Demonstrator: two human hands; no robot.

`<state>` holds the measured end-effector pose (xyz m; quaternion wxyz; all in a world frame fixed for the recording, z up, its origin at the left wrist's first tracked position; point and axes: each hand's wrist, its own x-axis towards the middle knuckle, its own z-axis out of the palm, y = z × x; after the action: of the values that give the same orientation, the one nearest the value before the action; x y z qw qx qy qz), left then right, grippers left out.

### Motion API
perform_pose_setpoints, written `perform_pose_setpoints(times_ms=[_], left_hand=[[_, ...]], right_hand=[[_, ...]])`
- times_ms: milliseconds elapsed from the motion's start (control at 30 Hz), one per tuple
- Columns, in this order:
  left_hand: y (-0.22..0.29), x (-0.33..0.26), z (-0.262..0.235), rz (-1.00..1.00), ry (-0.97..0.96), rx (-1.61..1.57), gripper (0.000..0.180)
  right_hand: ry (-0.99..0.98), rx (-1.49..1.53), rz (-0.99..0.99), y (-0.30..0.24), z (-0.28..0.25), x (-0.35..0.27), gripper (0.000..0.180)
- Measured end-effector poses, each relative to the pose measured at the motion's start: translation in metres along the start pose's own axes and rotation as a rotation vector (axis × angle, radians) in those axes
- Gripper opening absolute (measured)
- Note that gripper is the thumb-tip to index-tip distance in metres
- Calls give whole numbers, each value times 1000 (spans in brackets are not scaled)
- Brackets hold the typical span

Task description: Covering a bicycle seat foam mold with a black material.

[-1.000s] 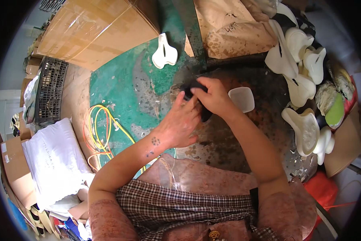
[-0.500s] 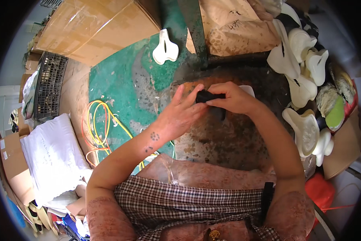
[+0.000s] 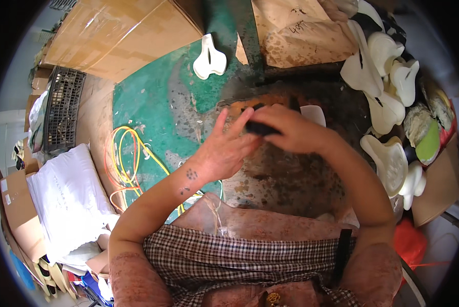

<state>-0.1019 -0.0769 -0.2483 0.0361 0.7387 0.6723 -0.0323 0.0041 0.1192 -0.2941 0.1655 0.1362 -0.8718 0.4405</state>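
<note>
Slip risk: right hand pinches dark piece, left hand open, fingertips only touching, piece may drop onto stained bench.

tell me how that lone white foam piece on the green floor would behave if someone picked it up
The white piece looks moulded and foam-like, so probably light for its size. It lies flat on the green floor, so unlikely to roll or tip. Its slit and narrow lobes suggest it may flex somewhat.
</note>
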Motion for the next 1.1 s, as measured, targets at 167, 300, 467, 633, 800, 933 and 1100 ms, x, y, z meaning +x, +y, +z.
perform_pose_setpoints(times_ms=[167,300,467,633,800,933,1100], left_hand=[[1,5,-5,-14,90,-148,48],[-1,5,-12,-36,-22,-204,53],[2,8,-19,-46,70,-327,54],[-3,10,-20,41,206,-622,70],[5,31,-33,-78,371,-1811,100],[9,59,-36,-158,546,-2158,91],[13,81,-21,-248,627,-2121,88]], right_hand=[[-183,-326,82,-24,3,6,25],[-152,-346,70,-24,1,7,18],[2,-140,129,-15,-5,-3,27],[30,135,322,-31,-19,6,21],[405,940,506,-43,-17,27,24],[770,728,634,-18,5,43,31],[1042,410,783,-6,15,64,45]])
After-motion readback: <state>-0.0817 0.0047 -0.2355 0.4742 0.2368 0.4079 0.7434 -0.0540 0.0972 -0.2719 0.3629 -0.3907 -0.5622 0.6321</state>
